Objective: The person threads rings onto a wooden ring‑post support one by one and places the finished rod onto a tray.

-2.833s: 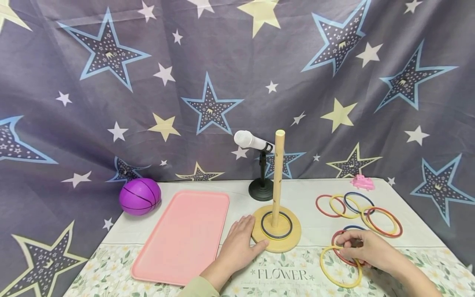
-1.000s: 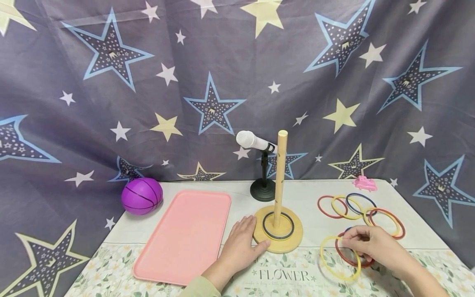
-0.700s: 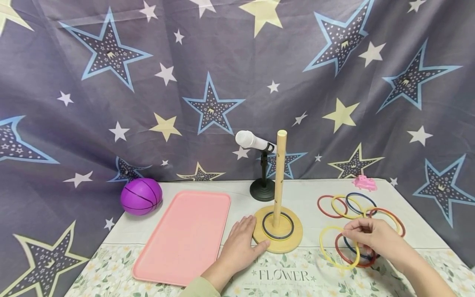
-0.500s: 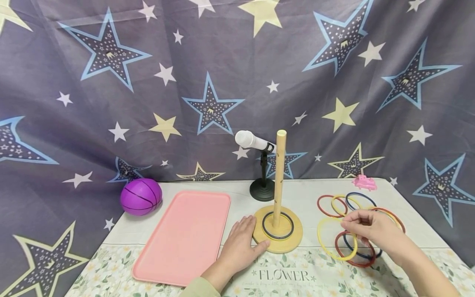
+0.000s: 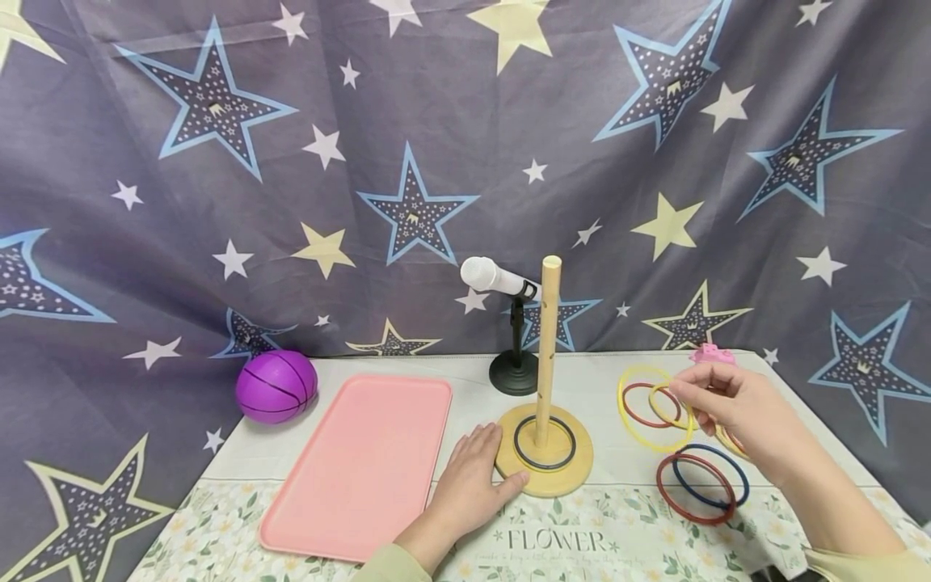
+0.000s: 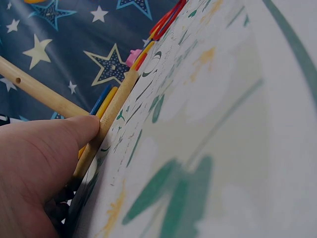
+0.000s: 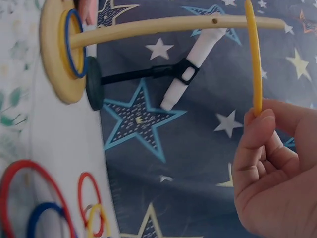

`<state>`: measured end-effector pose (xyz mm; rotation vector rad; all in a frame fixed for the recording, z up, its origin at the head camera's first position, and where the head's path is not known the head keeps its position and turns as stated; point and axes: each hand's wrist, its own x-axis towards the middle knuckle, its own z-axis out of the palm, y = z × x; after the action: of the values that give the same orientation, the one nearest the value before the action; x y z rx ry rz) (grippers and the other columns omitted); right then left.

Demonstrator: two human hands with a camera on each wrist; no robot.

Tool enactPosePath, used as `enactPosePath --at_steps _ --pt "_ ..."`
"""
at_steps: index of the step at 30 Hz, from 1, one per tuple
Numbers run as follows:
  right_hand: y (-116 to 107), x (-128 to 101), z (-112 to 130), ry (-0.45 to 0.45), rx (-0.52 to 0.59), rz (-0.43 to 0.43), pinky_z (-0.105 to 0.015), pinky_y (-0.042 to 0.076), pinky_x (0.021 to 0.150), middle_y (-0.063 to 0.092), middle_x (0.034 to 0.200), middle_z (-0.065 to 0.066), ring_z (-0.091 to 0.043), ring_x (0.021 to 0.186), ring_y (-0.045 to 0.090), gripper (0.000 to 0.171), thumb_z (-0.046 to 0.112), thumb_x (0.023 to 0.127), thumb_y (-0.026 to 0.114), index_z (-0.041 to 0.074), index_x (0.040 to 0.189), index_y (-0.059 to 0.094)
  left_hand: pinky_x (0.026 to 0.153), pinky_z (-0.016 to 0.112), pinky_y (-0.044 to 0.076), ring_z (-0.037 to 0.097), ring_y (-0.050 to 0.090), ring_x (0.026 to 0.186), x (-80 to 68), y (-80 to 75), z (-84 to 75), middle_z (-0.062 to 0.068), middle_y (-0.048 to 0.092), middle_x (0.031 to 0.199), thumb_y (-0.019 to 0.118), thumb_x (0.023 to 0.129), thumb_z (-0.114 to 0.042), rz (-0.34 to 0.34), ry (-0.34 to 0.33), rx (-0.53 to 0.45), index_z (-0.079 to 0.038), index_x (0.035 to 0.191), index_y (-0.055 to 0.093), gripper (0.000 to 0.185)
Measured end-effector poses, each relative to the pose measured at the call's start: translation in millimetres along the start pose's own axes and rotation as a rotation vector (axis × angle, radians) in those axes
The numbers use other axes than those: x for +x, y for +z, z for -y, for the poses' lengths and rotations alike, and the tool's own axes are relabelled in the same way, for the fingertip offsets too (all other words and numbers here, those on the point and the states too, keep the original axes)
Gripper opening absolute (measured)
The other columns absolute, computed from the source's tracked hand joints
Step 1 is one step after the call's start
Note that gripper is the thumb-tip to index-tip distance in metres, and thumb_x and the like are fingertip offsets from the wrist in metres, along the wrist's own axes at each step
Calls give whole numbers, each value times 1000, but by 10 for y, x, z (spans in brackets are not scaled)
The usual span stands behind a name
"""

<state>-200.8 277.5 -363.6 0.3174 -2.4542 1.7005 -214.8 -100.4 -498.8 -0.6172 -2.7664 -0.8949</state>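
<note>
My right hand (image 5: 735,412) pinches a yellow ring (image 7: 254,59) by its edge between thumb and fingers, up off the table. Left of it stands a wooden peg stand, its upright pole (image 5: 549,347) rising from a round base (image 5: 575,477). Around the pole's foot lies a blue ring (image 6: 100,99), with a yellow ring (image 6: 107,102) under it. My left hand (image 5: 469,485) rests flat at the base's left side, its thumb (image 6: 81,128) touching the base's edge. Below my right hand, a red ring (image 5: 698,521) and a blue ring (image 5: 747,485) overlap on the table.
More rings, one red (image 5: 627,404) among them, lie at the back right, partly behind the hand. A pink toy (image 5: 709,353) sits behind. A white microphone (image 5: 490,276) on a black stand is behind the pole. Left are a pink tray (image 5: 364,461) and a purple ball (image 5: 276,386).
My right hand has lifted the yellow ring off the red and blue rings, moving it up and away from the table's front. My left hand stays at the base.
</note>
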Motion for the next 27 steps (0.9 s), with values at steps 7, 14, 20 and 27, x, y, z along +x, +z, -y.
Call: enactPosePath --at_steps 7,14,20,27 --pt "16 67 285 -6 -4 -49 -31 56 61 68 87 0 -21 70 63 20 25 109 74 7 116 76 132 62 24 46 38 159 -2 -13 -13 29 47 167 70 104 -57 21 -16 -11 11 160 47 91" --pt "85 137 547 -50 7 -77 -29 58 67 66 86 -2 -22 71 63 30 29 108 76 3 121 73 134 59 23 43 37 160 -2 -50 -49 28 45 168 73 103 -54 51 -50 -5 9 161 47 90" --pt "157 208 729 -83 60 -107 -28 58 69 66 86 -3 -23 71 62 28 26 107 78 2 122 73 134 58 23 42 37 161 -2 -35 -47 26 45 168 73 103 -55 51 -57 5 8 161 48 90" --pt "267 305 930 -159 230 -118 -26 57 65 65 83 -5 -21 70 61 22 18 104 81 1 116 73 134 59 23 42 37 161 1 -34 -48 27 46 168 73 102 -55 51 -60 -3 8 161 48 90"
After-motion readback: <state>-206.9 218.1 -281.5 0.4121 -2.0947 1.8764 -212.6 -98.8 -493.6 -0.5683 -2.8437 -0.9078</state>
